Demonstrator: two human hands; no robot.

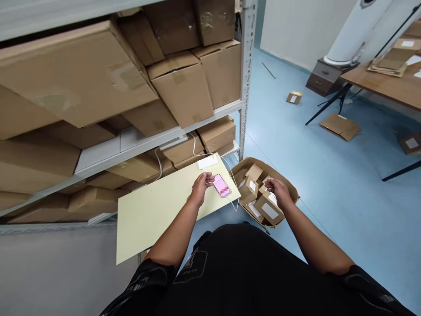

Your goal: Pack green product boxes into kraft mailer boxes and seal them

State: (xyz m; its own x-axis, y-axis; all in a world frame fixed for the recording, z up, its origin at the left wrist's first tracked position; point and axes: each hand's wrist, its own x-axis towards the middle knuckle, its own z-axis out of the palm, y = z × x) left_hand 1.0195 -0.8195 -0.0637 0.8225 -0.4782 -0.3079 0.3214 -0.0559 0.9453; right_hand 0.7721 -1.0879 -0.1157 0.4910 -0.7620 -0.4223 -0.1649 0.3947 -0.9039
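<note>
My left hand hovers above the pale yellow board, just left of a phone with a lit pink screen. Its fingers are stretched loosely and nothing shows in them. A white cable runs to the phone, and a white power bank or similar flat block lies behind it on the board. Over the right part of a large open carton on the floor is my right hand, fingers loosely bent and apart, holding nothing visible. Below it are several small cardboard parcels with white labels.
On the left stands a metal shelf rack packed with cardboard boxes. A wooden table stands at the right, its thin legs reaching the blue floor. A flattened carton and a small parcel lie on the floor.
</note>
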